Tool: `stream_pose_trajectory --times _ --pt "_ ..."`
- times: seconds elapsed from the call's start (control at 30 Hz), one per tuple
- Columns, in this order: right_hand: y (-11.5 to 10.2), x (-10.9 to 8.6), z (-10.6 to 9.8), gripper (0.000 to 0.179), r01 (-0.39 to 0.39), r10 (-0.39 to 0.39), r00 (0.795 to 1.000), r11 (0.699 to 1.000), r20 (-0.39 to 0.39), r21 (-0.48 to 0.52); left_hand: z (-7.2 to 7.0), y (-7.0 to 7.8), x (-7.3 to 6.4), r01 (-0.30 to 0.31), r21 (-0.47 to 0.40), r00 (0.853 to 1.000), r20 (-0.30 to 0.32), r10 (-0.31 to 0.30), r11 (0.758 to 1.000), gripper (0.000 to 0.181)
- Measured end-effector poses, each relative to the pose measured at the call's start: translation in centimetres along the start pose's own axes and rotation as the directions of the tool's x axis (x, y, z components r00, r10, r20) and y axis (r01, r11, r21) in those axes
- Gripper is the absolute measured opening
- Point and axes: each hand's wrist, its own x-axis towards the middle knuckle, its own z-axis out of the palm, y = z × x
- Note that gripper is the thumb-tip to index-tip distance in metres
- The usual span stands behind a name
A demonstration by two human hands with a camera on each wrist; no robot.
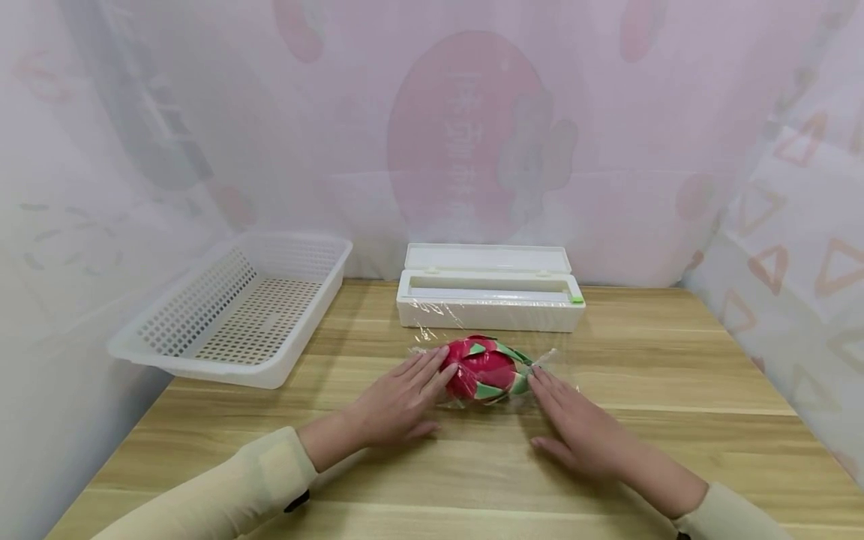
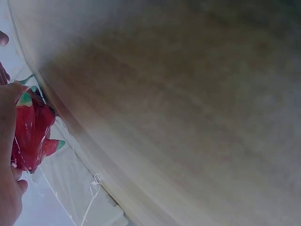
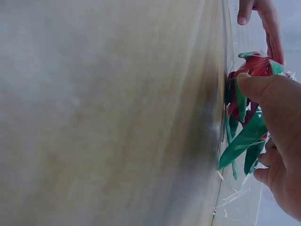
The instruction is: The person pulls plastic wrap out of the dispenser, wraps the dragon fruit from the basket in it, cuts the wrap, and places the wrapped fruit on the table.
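A red dragon fruit [image 1: 481, 370] with green scales lies on its side on the wooden table, covered by clear cling film [image 1: 432, 315]. My left hand [image 1: 403, 401] presses its outstretched fingers against the fruit's left end. At the opposite end, the fingertips of my right hand [image 1: 582, 429] touch the film beside the green tips, fingers extended. In the left wrist view the dragon fruit [image 2: 33, 134] shows its glossy wrapped side past that hand. The right wrist view has the dragon fruit [image 3: 249, 127] with its long green scales close to the right thumb and fingers.
Just behind the fruit stands a long white cling film box [image 1: 486, 316] with its lid raised and a small green piece on its right corner. To the left is a white perforated plastic basket [image 1: 304, 330]. Printed curtains [image 1: 607, 195] enclose the wooden table [image 1: 472, 480].
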Motion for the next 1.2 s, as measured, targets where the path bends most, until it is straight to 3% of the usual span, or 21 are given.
stream_pose_trajectory --times 0.33,0.57,0.7,0.97,1.2 --pt "1.4 1.9 0.9 0.096 -0.052 0.053 0.998 0.997 -0.021 0.058 0.4 0.0 0.1 0.022 -0.049 1.000 -0.010 -0.023 0.999 0.095" --pt "2.4 3.2 1.0 0.093 -0.018 0.024 0.999 0.993 -0.044 0.117 0.4 -0.3 0.3 0.036 -0.091 0.999 -0.012 -0.037 0.995 0.094" --pt "2.6 3.7 1.1 0.090 -0.054 0.059 0.998 0.985 -0.021 0.163 0.3 -0.6 0.7 0.058 -0.143 0.998 -0.002 -0.059 0.988 0.094" --pt "2.8 4.7 1.1 0.092 -0.135 0.139 0.990 0.965 -0.002 0.223 0.9 -1.8 1.9 0.063 -0.232 0.988 -0.121 -0.093 0.971 0.101" --pt "3.0 5.5 1.5 0.095 -0.120 0.136 0.990 0.958 -0.046 0.259 1.3 -2.4 2.7 0.077 -0.257 0.983 -0.145 -0.117 0.963 0.110"
